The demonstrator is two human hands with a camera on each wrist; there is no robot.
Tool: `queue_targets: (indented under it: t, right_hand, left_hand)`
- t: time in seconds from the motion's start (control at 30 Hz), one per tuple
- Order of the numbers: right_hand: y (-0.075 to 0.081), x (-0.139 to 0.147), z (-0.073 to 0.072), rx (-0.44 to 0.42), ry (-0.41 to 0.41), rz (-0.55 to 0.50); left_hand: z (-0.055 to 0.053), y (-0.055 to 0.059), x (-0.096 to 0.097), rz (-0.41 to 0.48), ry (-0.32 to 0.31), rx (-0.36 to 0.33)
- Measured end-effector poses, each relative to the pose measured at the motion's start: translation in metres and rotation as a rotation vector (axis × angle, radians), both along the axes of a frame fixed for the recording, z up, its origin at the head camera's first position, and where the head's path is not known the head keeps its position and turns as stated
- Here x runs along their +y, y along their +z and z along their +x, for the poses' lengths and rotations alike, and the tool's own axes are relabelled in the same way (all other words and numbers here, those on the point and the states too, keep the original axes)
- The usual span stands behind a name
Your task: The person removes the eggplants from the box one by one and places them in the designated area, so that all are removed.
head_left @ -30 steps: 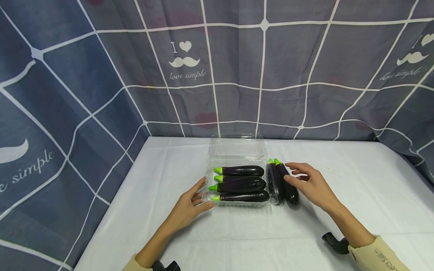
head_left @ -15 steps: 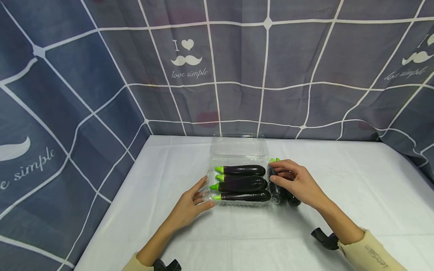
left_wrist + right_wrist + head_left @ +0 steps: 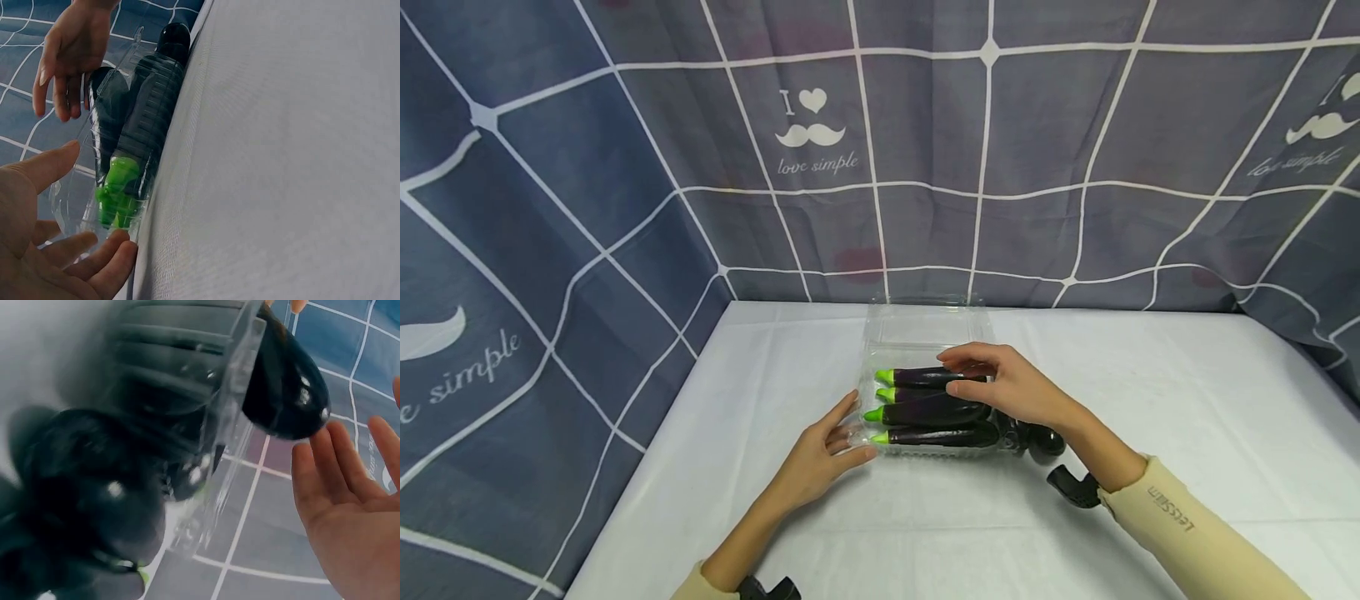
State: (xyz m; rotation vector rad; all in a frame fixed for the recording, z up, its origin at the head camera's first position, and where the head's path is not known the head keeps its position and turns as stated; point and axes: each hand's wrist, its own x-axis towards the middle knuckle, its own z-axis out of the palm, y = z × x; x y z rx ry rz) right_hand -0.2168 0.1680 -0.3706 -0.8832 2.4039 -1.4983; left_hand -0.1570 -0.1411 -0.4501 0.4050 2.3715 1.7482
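Note:
A clear plastic box (image 3: 942,452) stands on the table, its lid (image 3: 928,325) folded back. Several dark purple eggplants (image 3: 940,437) with green stems lie in it, one eggplant (image 3: 936,408) on top of the others. At the box's left end is my left hand (image 3: 820,454); its spread, relaxed fingers (image 3: 112,262) touch the plastic. Over the box's right part hovers my right hand (image 3: 1011,383), holding nothing, with loosely extended fingers near the rear eggplant (image 3: 917,378). The right wrist view shows its fingers close to an eggplant (image 3: 290,394); contact is unclear.
More eggplants (image 3: 1047,442) lie beside the box's right end, mostly hidden beneath my right hand and wrist. A white cloth (image 3: 925,533) covers the table. Behind it and at the sides hangs a grey-blue checked curtain (image 3: 917,225).
My right hand has moved left, from the eggplants beside the box to over those inside it. The left hand has stayed at the box's left end.

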Motion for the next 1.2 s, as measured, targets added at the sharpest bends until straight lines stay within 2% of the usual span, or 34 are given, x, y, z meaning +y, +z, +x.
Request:
queue_targets:
  t: [0.27, 0.53, 0.77, 1.2]
  right_hand:
    - [0.005, -0.009, -0.019, -0.1, 0.158, 0.027]
    - [-0.001, -0.014, -0.033, -0.175, 0.224, 0.038]
    - [-0.011, -0.018, -0.032, -0.201, 0.248, 0.048]
    - [-0.019, -0.024, -0.027, -0.166, 0.282, 0.138]
  left_hand:
    - [-0.001, -0.001, 0.001, 0.019, -0.011, 0.006]
    - [-0.002, -0.002, 0.0, 0.027, -0.008, -0.003]
    - [-0.002, -0.001, -0.001, 0.027, -0.013, 0.002]
    - [-0.002, -0.002, -0.001, 0.015, -0.007, -0.001]
